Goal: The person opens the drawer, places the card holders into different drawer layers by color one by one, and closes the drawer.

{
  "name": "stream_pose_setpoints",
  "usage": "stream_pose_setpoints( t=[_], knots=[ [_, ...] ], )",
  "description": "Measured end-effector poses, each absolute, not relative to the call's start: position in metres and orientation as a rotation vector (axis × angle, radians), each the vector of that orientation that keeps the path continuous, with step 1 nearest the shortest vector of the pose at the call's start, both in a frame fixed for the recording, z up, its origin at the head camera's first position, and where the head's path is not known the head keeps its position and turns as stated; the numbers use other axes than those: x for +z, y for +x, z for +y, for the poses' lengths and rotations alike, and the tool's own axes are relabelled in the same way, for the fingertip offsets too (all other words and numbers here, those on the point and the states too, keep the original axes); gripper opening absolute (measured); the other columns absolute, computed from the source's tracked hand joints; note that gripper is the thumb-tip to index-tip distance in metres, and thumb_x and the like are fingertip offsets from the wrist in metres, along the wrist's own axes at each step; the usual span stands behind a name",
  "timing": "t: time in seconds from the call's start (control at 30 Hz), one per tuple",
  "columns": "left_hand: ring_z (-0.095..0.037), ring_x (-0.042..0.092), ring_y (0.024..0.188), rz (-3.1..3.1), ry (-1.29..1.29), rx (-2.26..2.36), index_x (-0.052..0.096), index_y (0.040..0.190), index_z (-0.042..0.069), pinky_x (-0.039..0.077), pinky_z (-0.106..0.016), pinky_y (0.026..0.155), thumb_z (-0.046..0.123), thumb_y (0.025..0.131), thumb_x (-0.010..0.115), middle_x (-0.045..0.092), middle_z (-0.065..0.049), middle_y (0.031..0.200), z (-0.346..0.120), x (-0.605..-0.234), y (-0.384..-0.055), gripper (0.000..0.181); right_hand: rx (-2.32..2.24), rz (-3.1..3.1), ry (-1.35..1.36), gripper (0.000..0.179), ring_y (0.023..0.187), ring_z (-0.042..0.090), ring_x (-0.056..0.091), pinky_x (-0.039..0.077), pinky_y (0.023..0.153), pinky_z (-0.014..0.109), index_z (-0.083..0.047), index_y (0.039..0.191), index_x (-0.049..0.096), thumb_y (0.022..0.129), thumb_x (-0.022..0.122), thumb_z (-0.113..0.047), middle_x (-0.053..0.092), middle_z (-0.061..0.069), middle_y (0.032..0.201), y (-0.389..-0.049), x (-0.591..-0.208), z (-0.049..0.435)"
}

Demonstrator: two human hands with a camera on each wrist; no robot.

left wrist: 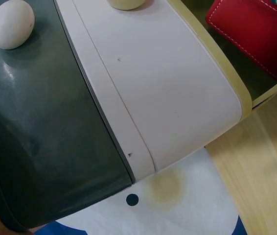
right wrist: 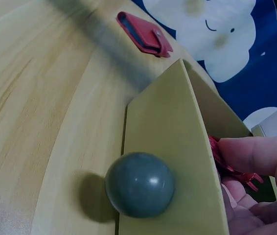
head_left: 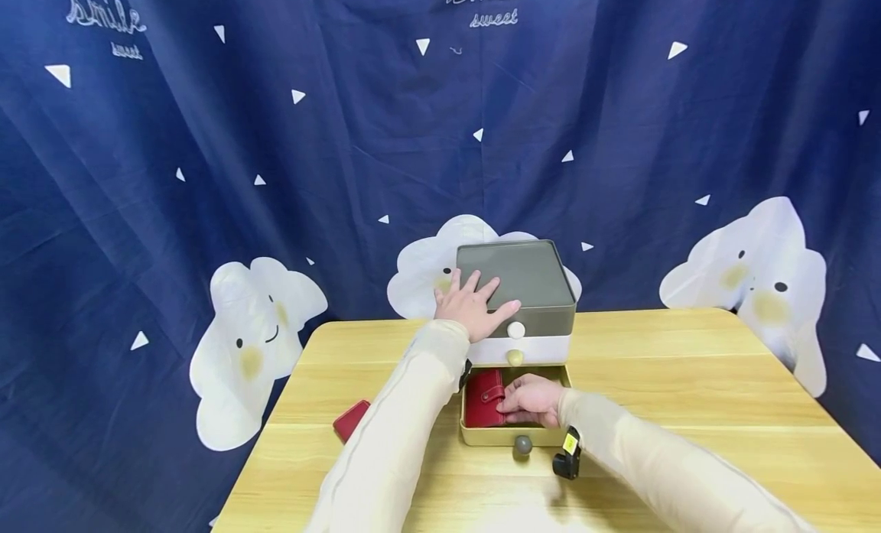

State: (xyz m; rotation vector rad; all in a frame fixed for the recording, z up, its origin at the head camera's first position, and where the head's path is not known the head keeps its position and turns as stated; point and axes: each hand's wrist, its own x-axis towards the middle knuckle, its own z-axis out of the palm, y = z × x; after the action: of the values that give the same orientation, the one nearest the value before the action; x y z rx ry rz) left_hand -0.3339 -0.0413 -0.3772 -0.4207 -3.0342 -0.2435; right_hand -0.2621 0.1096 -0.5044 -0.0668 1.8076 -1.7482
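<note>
My left hand rests with spread fingers on the dark grey top of a small stacked drawer box. In its bottom drawer, which is pulled out, lies a red wallet with a snap strap. Reaching into that drawer, my right hand pinches the wallet's right edge between thumb and fingers; the right wrist view shows the thumb on top of the red leather. The left wrist view shows the wallet's stitched corner inside the drawer.
A second red wallet lies on the wooden table to the left, beside my left sleeve. The open drawer has a round grey knob in front. A blue curtain with clouds hangs behind.
</note>
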Motion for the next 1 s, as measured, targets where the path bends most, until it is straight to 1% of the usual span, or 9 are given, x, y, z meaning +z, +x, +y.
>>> stream_pose_setpoints(
  t=[0.2, 0.37, 0.5, 0.6, 0.8, 1.0],
  knots=[
    [-0.035, 0.004, 0.146, -3.036, -0.424, -0.252, 0.034, 0.147, 0.043, 0.014, -0.068, 0.107, 0.089, 0.077, 0.015, 0.025, 0.002, 0.157, -0.0420, -0.3768, -0.3332, 0.086, -1.747, 1.828, -0.081, 0.016, 0.070, 0.017, 0.065, 0.056, 0.066, 0.028, 0.007, 0.093, 0.054, 0.081, 0.065, 0.007, 0.064, 0.011, 0.082, -0.2628, -0.5101, 0.1087],
    [-0.036, 0.007, 0.146, -3.029, -0.422, -0.248, 0.034, 0.147, 0.043, 0.015, -0.069, 0.106, 0.089, 0.077, 0.015, 0.025, 0.002, 0.157, -0.0425, -0.3787, -0.3339, 0.086, -1.714, 1.884, -0.131, 0.010, 0.069, 0.017, 0.066, 0.057, 0.068, 0.030, 0.007, 0.085, 0.057, 0.079, 0.065, 0.009, 0.065, 0.012, 0.079, -0.2631, -0.5120, 0.1091],
    [-0.035, 0.005, 0.146, -3.033, -0.419, -0.253, 0.034, 0.147, 0.043, 0.014, -0.068, 0.107, 0.089, 0.077, 0.014, 0.025, 0.002, 0.157, -0.0429, -0.3790, -0.3340, 0.087, -1.648, 1.981, -0.152, 0.010, 0.065, 0.016, 0.066, 0.057, 0.066, 0.030, 0.006, 0.081, 0.059, 0.076, 0.068, 0.006, 0.065, 0.012, 0.075, -0.2637, -0.5136, 0.1095],
    [-0.035, 0.005, 0.146, -3.036, -0.417, -0.248, 0.034, 0.147, 0.043, 0.015, -0.068, 0.107, 0.090, 0.077, 0.013, 0.025, 0.002, 0.157, -0.0429, -0.3790, -0.3339, 0.087, -1.583, 2.065, -0.152, 0.013, 0.063, 0.015, 0.064, 0.055, 0.063, 0.027, 0.004, 0.080, 0.061, 0.074, 0.072, 0.003, 0.065, 0.010, 0.074, -0.2633, -0.5140, 0.1101],
    [-0.035, 0.004, 0.146, -3.027, -0.422, -0.273, 0.035, 0.147, 0.043, 0.015, -0.068, 0.107, 0.090, 0.077, 0.015, 0.025, 0.002, 0.157, -0.0424, -0.3784, -0.3335, 0.087, -1.496, 2.196, -0.148, 0.015, 0.062, 0.015, 0.062, 0.052, 0.062, 0.027, 0.004, 0.077, 0.063, 0.072, 0.076, 0.000, 0.065, 0.008, 0.071, -0.2618, -0.5139, 0.1110],
    [-0.034, 0.001, 0.146, -3.030, -0.421, -0.278, 0.035, 0.146, 0.043, 0.014, -0.068, 0.107, 0.090, 0.076, 0.014, 0.025, 0.003, 0.157, -0.0422, -0.3784, -0.3339, 0.087, -1.355, 2.421, -0.166, 0.027, 0.058, 0.013, 0.050, 0.041, 0.056, 0.026, -0.006, 0.063, 0.056, 0.068, 0.082, -0.007, 0.054, 0.000, 0.060, -0.2603, -0.5132, 0.1093]
  ],
)
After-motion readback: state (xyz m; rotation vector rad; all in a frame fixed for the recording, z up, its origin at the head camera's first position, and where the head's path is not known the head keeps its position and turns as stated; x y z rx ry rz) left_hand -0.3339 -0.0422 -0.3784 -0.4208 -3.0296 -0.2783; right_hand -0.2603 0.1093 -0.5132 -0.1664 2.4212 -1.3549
